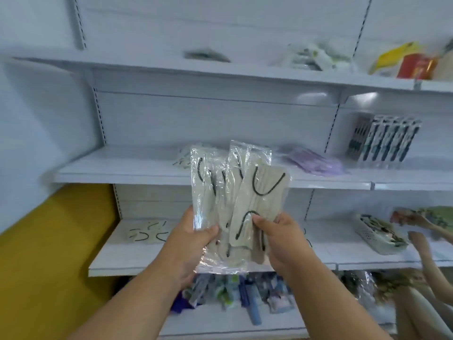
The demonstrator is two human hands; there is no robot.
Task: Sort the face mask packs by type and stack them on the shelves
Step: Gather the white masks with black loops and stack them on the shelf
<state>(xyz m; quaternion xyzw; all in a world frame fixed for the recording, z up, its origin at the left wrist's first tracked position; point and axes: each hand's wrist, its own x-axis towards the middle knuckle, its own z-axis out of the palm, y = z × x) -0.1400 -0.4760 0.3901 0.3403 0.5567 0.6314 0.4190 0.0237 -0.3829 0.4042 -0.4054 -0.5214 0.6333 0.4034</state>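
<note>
Beige mask packs [235,200] fanned upright before the white shelves [147,168] — pinched low by left hand [193,238], thumb on top. Right hand [277,238] — thumb clamping the front pack.

Both hands, left [196,238] and right [277,233], grip fanned clear plastic packs of beige black-looped face masks [235,192] before white metal shelves [117,168].

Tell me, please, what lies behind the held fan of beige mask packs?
Behind the beige mask packs lie white shelves and purple packs; whatever sits directly behind is covered.
</note>
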